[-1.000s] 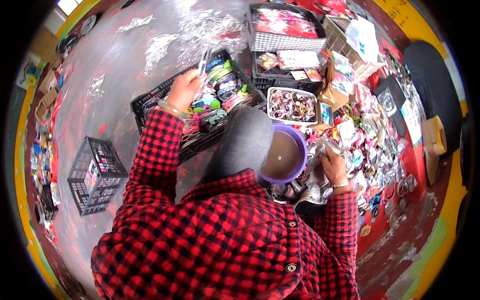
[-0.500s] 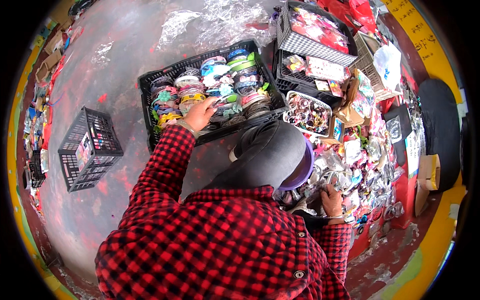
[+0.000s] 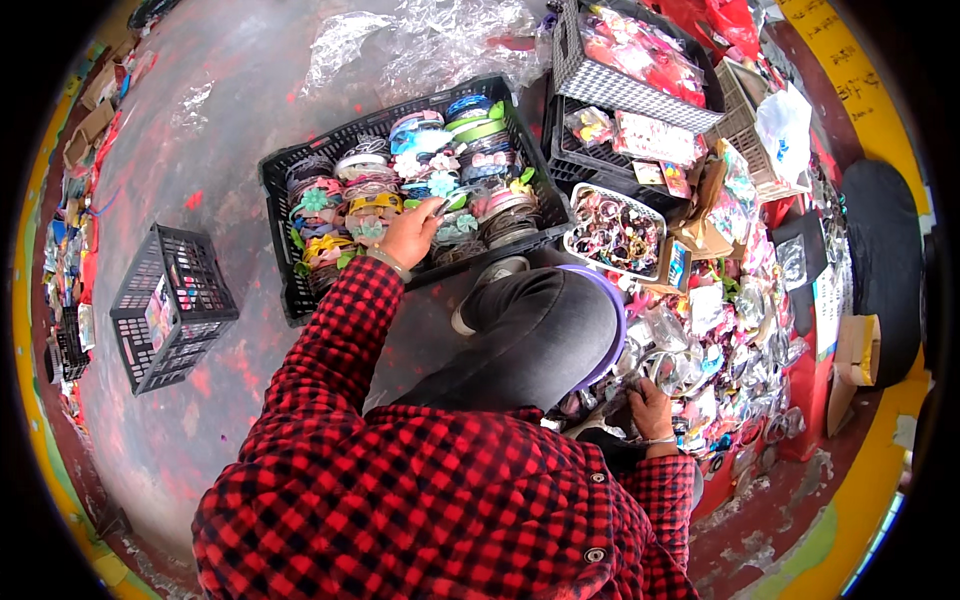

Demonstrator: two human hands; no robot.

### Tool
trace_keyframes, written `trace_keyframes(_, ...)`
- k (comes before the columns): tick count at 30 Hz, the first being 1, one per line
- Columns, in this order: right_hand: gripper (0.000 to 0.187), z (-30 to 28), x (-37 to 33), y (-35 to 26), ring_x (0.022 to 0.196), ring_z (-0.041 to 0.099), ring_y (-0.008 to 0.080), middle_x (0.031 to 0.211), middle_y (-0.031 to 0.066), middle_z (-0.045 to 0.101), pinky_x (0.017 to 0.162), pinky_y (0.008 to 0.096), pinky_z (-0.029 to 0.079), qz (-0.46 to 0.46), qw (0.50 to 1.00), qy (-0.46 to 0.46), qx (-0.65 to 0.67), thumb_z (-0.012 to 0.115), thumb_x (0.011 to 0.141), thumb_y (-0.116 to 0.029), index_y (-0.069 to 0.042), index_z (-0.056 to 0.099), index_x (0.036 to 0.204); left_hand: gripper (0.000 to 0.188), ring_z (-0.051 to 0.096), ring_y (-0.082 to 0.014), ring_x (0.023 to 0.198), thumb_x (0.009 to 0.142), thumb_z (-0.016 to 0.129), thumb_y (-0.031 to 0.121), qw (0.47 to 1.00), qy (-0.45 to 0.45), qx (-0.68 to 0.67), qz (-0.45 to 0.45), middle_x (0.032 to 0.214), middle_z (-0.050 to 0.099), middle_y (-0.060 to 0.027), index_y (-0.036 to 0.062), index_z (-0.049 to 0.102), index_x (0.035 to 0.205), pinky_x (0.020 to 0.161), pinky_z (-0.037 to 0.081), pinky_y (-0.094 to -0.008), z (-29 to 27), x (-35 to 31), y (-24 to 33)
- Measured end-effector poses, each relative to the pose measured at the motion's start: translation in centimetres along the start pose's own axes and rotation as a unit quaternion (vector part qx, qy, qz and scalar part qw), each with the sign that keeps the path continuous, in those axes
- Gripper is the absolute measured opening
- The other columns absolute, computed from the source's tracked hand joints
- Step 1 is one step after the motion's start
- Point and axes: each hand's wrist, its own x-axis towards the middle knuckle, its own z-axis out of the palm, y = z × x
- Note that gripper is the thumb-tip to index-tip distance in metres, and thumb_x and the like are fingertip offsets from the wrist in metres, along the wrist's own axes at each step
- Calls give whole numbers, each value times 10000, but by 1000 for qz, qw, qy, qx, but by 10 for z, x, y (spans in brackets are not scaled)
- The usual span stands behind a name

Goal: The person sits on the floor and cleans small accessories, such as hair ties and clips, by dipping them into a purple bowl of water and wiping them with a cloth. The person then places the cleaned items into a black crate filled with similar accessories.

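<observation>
The left hand (image 3: pixel 412 232) reaches into the black crate (image 3: pixel 300 300) of hair bands at upper centre, fingers curled on one, seemingly mid-sorting, while the right hand (image 3: pixel 652 410) rests half-closed among clear packets (image 3: pixel 700 350) at lower right, its hold unclear; placing calls for care.

The picture is bright with soft daylight, and the shadows are faint. The crumpled clear plastic sheet (image 3: pixel 430 40) shines white with glare. The grey painted floor (image 3: pixel 230 130) looks a bit shiny too. Everything sits in a round frame with black corners. Straight lines bend near the rim, and things there look squashed and blurry.
</observation>
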Motion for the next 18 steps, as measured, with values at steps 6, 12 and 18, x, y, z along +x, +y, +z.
trace_keyframes(6, 126, 13, 4, 23, 576, 476, 196, 641, 137, 499, 567, 324, 409, -3, 1000, -18, 4, 556, 780, -126, -10, 511, 796, 341, 567, -347, 855, 853, 521, 105, 998, -21, -21, 54, 945, 586, -193, 120, 475, 1190, 720, 452, -379, 25, 13, 1)
trace_keyframes(12, 123, 13, 11, 20, 562, 478, 204, 623, 136, 492, 560, 325, 410, -6, 999, -28, -17, 562, 777, -126, -13, 514, 781, 329, 558, -355, 883, 858, 498, 111, 997, -37, 6, 69, 984, 575, -204, 112, 484, 1188, 738, 450, -396, 39, 36, 12)
trace_keyframes(18, 134, 13, 16, 8, 689, 552, 389, 714, 190, 566, 586, 428, 431, 11, 999, -47, -23, 570, 759, -175, -50, 547, 804, 332, 570, -363, 870, 845, 498, 92, 996, 62, 38, 49, 978, 592, -201, 97, 507, 1177, 756, 458, -386, 23, 77, 4)
